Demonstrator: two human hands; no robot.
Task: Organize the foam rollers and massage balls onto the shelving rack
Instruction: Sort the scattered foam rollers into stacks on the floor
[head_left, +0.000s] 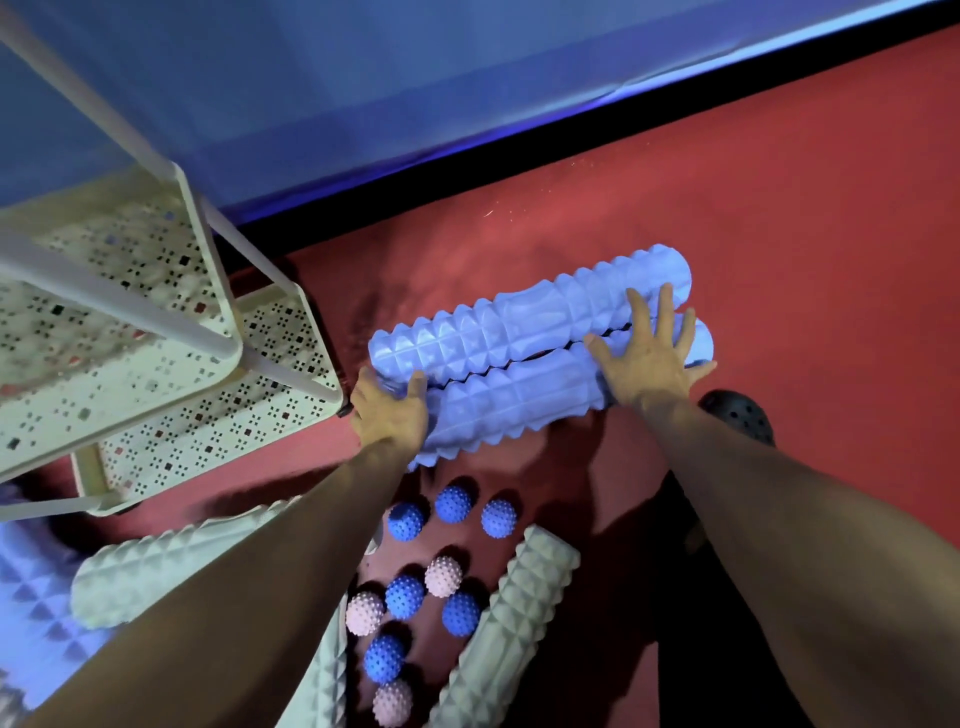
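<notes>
Two blue foam rollers (524, 345) at centre are gripped by the left hand (390, 410); the right hand (652, 353) lies spread. Spiky massage balls (423, 582) are scattered below, the perforated rack (156, 332) at left.

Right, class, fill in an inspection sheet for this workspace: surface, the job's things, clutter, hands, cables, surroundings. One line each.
Surface: red floor, carpet-like, lit bluish.
Job's things: two blue foam rollers lie side by side on the floor; two pale foam rollers lie nearer the person; blue spiky balls and pink spiky balls are scattered between them; the cream perforated rack stands at left, with nothing seen on its visible shelves.
Clutter: dark perforated shoe, partly hidden.
Hands: left hand grips the near roller's end; right hand presses flat with fingers spread across both blue rollers.
Cables: nothing seen.
Surroundings: blue wall with black skirting.
</notes>
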